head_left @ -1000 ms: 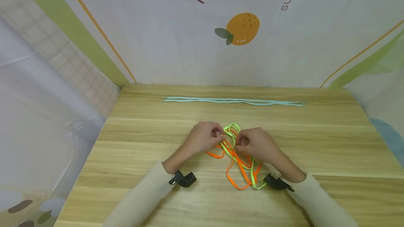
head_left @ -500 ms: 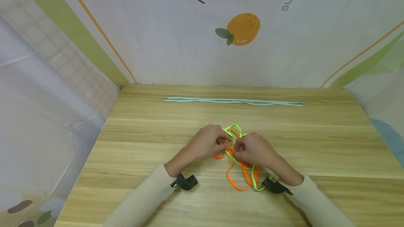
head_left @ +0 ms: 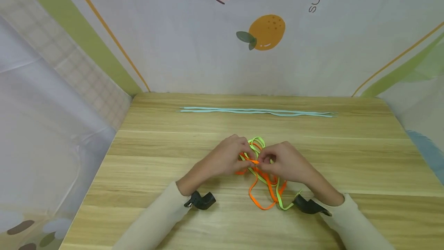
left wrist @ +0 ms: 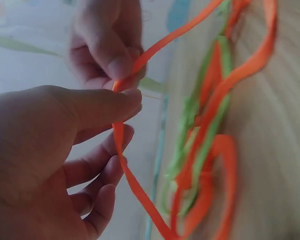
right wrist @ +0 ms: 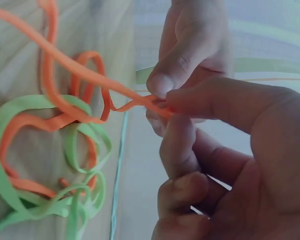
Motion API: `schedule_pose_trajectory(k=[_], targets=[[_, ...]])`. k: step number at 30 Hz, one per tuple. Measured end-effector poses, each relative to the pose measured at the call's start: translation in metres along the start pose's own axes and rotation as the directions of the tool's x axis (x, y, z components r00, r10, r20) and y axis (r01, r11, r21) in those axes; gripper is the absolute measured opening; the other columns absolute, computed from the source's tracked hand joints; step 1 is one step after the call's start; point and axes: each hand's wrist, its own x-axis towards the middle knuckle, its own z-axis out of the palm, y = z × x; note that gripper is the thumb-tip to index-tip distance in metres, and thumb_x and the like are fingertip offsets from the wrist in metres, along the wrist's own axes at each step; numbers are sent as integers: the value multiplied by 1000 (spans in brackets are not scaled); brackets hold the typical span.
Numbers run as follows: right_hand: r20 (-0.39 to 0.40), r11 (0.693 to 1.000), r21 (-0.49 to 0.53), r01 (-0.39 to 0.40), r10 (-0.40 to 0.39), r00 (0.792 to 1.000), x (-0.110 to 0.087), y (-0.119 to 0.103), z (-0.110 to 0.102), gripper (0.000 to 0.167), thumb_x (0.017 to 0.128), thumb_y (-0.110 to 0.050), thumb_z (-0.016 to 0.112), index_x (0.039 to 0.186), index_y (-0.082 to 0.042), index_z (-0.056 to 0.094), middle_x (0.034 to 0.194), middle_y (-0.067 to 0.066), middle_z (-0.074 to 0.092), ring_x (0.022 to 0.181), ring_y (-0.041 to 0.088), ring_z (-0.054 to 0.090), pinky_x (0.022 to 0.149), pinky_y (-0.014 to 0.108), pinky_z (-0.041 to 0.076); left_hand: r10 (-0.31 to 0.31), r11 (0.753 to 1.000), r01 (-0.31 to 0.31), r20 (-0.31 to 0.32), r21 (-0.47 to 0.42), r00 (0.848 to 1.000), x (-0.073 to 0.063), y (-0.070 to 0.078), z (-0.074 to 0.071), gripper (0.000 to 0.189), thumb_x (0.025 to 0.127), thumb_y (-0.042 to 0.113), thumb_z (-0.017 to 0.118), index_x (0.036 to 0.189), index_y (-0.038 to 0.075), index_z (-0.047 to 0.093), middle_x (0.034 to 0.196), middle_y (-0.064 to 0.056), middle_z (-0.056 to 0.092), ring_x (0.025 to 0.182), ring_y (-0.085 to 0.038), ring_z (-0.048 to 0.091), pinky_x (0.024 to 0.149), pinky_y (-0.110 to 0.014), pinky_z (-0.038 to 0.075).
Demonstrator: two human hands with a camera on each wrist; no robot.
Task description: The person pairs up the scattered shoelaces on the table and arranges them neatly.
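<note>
Orange lace point(right wrist: 92, 77) is partly hidden between pinching fingers point(right wrist: 178, 146).

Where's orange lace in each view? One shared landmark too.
Head: orange lace right of and below centre, between left hand and right hand, looping below.
Left wrist: orange lace from left of centre to upper right.
Right wrist: orange lace across left half to centre.
Landmark: blue laces, beyond the hands in head, near-vertical line in both wrist views.
</note>
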Motion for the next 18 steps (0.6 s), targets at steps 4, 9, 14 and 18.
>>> schedule_pose_trajectory(k=[4, 9, 14, 18], targets=[[-21, 998, 58, 38, -37, 999, -2, -2, -5, 18, 92, -6, 78, 87, -23, 77, 77, -18, 63, 65, 5, 54, 60, 26, 44, 22, 995, -21, 10, -94, 1000, -4, -2, -12, 7, 98, 22, 87, 100, 17, 83, 104, 5, 71, 100, -23, 61, 88, -35, 49], [-48, 988, 119, 96, -91, 995, -3, -2, -9, 19, 95, -6, 80, 91, -24, 76, 81, -15, 61, 66, 8, 51, 59, 26, 42, 45, 962, -29, 52, -270, 998, -9, -6, -26, 7, 101, 24, 83, 100, 18, 80, 104, 11, 71, 109, -27, 66, 97, -48, 54], [-47, 979, 181, 92, -85, 995, -5, -2, -12, 22, 96, -5, 82, 91, -25, 76, 82, -12, 62, 67, 12, 52, 59, 26, 41, 42, 932, -19, 55, -363, 998, -12, -5, -36, 7, 102, 24, 81, 99, 19, 78, 101, 12, 70, 104, -30, 66, 95, -53, 54], [-38, 971, 227, 80, -74, 997, -6, -3, -17, 18, 98, -6, 80, 92, -23, 77, 83, -9, 63, 68, 15, 51, 60, 26, 40, 41, 916, -19, 46, -402, 998, -14, -6, -42, 6, 102, 21, 80, 97, 19, 78, 101, 10, 71, 103, -29, 66, 94, -56, 54]])
